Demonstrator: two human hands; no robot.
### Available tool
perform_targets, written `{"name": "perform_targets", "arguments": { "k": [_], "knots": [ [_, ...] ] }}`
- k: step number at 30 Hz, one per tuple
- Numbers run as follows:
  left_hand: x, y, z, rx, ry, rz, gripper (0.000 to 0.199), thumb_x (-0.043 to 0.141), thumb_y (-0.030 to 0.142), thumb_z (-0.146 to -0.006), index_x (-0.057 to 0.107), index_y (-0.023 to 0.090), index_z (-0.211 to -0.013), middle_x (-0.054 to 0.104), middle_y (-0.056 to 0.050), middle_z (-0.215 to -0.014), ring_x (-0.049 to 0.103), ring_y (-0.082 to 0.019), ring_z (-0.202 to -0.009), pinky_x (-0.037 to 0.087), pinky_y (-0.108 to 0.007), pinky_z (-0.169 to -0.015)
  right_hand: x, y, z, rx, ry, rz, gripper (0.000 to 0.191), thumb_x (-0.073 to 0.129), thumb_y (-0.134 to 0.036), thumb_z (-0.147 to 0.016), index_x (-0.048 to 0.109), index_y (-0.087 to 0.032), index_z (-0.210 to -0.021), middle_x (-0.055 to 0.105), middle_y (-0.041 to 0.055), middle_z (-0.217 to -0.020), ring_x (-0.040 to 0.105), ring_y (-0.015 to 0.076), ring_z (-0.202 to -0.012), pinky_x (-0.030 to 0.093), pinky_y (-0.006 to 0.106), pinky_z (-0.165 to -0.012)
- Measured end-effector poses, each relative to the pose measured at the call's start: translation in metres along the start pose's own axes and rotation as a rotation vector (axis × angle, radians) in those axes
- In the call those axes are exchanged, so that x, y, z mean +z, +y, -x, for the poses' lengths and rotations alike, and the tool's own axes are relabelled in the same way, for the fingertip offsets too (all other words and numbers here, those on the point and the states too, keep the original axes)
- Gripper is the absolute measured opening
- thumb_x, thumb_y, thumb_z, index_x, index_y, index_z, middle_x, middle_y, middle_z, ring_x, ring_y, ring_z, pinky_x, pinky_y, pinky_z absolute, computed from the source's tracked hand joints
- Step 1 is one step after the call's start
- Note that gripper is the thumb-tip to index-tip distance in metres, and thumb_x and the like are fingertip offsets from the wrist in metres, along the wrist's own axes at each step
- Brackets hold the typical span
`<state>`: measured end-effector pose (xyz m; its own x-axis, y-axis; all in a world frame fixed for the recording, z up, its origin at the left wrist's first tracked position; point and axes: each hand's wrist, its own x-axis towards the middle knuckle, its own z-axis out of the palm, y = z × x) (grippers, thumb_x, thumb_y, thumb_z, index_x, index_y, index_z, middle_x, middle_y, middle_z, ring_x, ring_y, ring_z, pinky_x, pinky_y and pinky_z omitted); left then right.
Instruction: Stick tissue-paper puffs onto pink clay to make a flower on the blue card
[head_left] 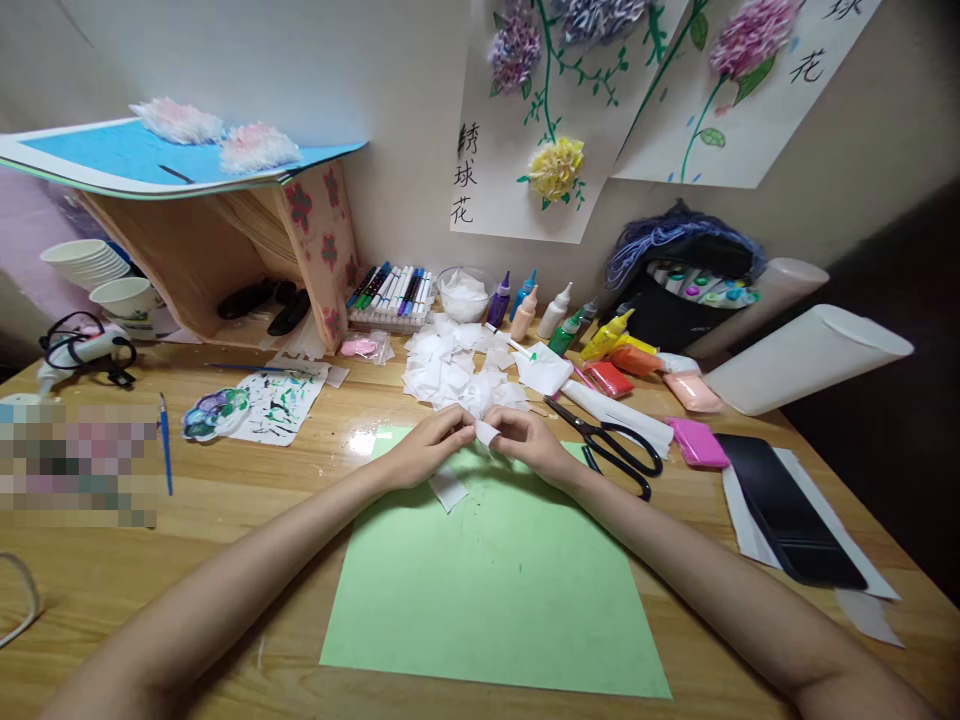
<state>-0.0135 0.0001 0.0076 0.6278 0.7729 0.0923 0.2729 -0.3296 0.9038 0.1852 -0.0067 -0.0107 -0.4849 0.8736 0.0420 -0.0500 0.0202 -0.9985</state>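
Observation:
My left hand and my right hand meet over the far edge of a light green paper sheet on the wooden table. Both pinch one small white tissue piece between their fingertips. Another white scrap lies on the green sheet just below my left hand. A heap of white tissue pieces lies right behind the hands.
Black-handled scissors lie to the right of my right hand. Behind are markers, paint bottles, a bowl, clay blocks and a black tablet. A palette, a brush, and a glue gun sit left.

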Motion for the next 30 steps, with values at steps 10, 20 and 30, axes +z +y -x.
{"name": "perform_targets", "arguments": {
  "k": [10, 20, 30],
  "knots": [
    [-0.002, -0.004, -0.003, -0.075, -0.026, 0.243, 0.028, 0.058, 0.042, -0.081, 0.055, 0.015, -0.079, 0.051, 0.0, -0.075, 0.044, -0.011, -0.069, 0.034, -0.023, -0.064, -0.001, 0.001, 0.0, 0.02, -0.043, 0.061, 0.02, 0.064, -0.036, -0.079, 0.059, -0.016, -0.081, 0.05, -0.0003, -0.076, 0.044, 0.0094, -0.059, 0.035, 0.022, -0.053],
    [0.0, -0.012, -0.005, -0.126, 0.037, 0.37, 0.028, 0.063, 0.04, -0.078, 0.053, 0.014, -0.08, 0.051, 0.001, -0.073, 0.047, -0.009, -0.066, 0.035, -0.022, -0.061, -0.011, 0.007, -0.001, -0.014, -0.076, -0.034, 0.023, 0.055, -0.035, -0.086, 0.061, -0.015, -0.076, 0.048, -0.0024, -0.062, 0.043, 0.0097, -0.056, 0.034, 0.023, -0.057],
    [0.001, -0.013, -0.005, -0.136, 0.056, 0.364, 0.029, 0.065, 0.041, -0.077, 0.054, 0.014, -0.08, 0.052, 0.002, -0.072, 0.047, -0.009, -0.065, 0.035, -0.022, -0.061, -0.011, 0.002, -0.001, -0.012, -0.057, -0.06, 0.02, 0.065, -0.034, -0.078, 0.062, -0.015, -0.076, 0.051, -0.0017, -0.066, 0.044, 0.0083, -0.054, 0.033, 0.022, -0.052]
  ]
}}
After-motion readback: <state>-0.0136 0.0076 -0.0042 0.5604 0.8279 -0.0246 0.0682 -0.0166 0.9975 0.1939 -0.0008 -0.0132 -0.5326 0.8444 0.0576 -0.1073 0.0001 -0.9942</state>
